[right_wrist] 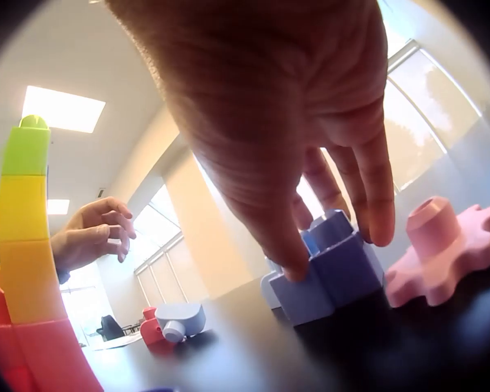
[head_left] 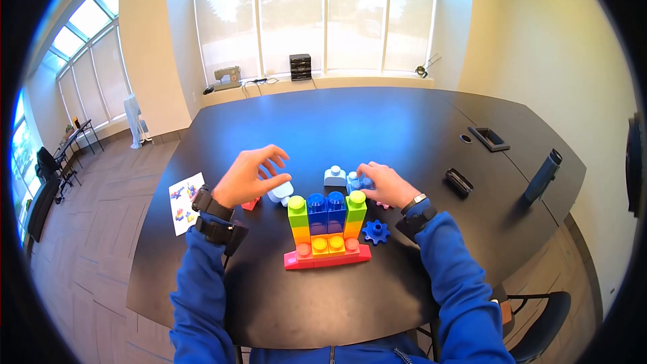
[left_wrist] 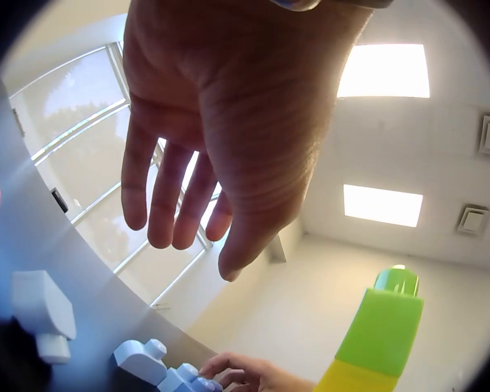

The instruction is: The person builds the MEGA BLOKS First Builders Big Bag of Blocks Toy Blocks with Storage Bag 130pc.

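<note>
A block structure stands on the table, with a red base, orange and yellow blocks, green-topped sides and two dark blue blocks in the middle. Behind its right side, the right hand has thumb and fingers around a blue block standing on the table. The left hand is raised behind the structure's left side, fingers relaxed and holding nothing. Below it are a pale blue-grey block and a red block. Another pale blue block sits left of the right hand.
A blue gear lies right of the structure, and a pink gear beside the right hand. A printed sheet is at the table's left. A black case and a dark bottle are at the right.
</note>
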`<state>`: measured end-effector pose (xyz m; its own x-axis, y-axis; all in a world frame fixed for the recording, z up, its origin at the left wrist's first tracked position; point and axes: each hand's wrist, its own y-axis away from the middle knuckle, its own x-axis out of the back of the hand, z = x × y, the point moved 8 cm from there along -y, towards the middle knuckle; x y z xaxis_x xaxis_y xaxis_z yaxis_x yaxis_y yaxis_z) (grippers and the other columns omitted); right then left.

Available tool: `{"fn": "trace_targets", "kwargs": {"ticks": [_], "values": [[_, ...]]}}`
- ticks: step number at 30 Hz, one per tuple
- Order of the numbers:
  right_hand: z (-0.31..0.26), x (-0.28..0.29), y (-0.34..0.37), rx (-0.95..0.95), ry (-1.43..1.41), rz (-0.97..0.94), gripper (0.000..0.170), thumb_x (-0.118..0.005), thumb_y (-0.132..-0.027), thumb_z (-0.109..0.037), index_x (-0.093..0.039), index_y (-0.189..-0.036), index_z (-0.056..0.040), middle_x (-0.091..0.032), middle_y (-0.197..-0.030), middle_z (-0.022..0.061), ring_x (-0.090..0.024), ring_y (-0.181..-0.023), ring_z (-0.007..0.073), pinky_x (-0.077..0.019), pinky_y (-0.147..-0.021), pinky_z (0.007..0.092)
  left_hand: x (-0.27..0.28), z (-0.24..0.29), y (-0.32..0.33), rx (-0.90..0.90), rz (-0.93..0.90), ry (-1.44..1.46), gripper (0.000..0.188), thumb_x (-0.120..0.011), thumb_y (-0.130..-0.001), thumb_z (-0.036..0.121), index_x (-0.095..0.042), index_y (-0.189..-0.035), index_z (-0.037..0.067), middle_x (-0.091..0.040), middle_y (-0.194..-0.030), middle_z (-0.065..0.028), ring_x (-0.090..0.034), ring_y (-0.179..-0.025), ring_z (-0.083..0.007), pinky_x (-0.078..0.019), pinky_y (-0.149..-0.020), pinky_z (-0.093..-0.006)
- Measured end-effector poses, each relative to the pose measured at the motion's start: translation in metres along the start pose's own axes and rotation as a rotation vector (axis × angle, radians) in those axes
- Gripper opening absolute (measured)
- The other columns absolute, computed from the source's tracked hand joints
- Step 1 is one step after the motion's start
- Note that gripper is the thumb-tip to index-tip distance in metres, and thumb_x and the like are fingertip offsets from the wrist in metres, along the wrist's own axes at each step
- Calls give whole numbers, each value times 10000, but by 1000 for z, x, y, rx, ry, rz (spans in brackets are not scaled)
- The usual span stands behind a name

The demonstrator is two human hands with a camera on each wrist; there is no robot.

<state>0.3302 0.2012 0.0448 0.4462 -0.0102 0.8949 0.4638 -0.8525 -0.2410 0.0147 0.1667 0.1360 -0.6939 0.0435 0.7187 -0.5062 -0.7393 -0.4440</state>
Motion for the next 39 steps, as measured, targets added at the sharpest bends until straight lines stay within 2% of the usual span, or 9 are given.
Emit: {"fn": "trace_targets", "kwargs": {"ticks": [2, 8, 10, 14, 17, 20, 23, 29, 39], "values": [[-8, -12, -3, 108, 20, 17, 371, -854, -968, -210, -680, -1274, -95, -719, -1191, 205, -691, -1218, 447, -584, -1030, 558, -21, -10, -3, -15, -56, 2, 400, -924, -987, 224, -743, -1303, 59, -822, -1109, -91, -819, -960, -195, -661, -821, -345], [-49, -48, -6, 272, -143, -44, 264, -794, -1005, -188, -725, -1237, -81, -756, -1151, 191, -743, -1089, 453, -599, -946, 533, -90, -18, -5, -156, -199, 78, 399, -865, -988, 155, -746, -1355, 52, -831, -1171, -143, -823, -1000, -260, -654, -870, -403], [-64, -54, -3, 384, -191, -84, 223, -775, -1029, -198, -725, -1213, -83, -760, -1085, 182, -756, -1053, 419, -608, -905, 498, -106, -6, -1, -338, -244, 131, 462, -854, -979, 183, -737, -1408, 57, -833, -1179, -172, -824, -1013, -321, -645, -907, -422], [-69, -59, -2, 333, -335, -187, 232, -778, -1030, -205, -718, -1217, -81, -775, -1062, 176, -763, -1019, 398, -608, -897, 478, -111, -17, 1, -161, -305, 138, 389, -828, -998, 214, -777, -1357, 74, -838, -1202, -206, -823, -1034, -411, -650, -943, -445], [-70, -46, 0, 318, -429, -130, 221, -790, -1021, -201, -721, -1182, -66, -797, -1085, 167, -769, -980, 379, -612, -887, 444, -95, -13, -3, -221, -293, 68, 381, -858, -992, 185, -793, -1340, 46, -845, -1131, -163, -827, -1017, -306, -657, -936, -409], [-60, -23, -6, 324, -229, -23, 266, -815, -1000, -148, -735, -1236, -55, -809, -1096, 162, -778, -958, 347, -619, -869, 439, -45, 1, -6, -57, -47, 67, 338, -878, -1008, 108, -822, -1331, 25, -846, -1141, -105, -807, -1041, -170, -679, -924, -347], [-61, 9, -5, 288, -258, 6, 394, -844, -995, -112, -718, -1364, -51, -814, -1111, 153, -797, -968, 300, -647, -886, 435, 3, 28, -2, -60, 210, 203, 335, -873, -1022, 99, -828, -1348, 35, -834, -1180, -102, -800, -1056, -172, -687, -929, -355], [-88, 90, 17, 222, -625, 299, 478, -904, -1016, -134, -650, -1409, -38, -803, -1185, 130, -780, -1058, 192, -673, -942, 367, 18, 110, 16, -162, 115, 217, 348, -889, -1011, 84, -829, -1351, 42, -815, -1178, -96, -801, -1113, -181, -702, -966, -354], [-150, 104, 42, 375, -589, 205, 461, -929, -996, -157, -707, -1378, -28, -810, -1177, 99, -776, -1086, 168, -656, -978, 359, -4, 115, 14, -145, 2, 143, 341, -963, -943, 115, -850, -1253, 30, -840, -1052, -98, -836, -1000, -185, -724, -922, -377]]}}
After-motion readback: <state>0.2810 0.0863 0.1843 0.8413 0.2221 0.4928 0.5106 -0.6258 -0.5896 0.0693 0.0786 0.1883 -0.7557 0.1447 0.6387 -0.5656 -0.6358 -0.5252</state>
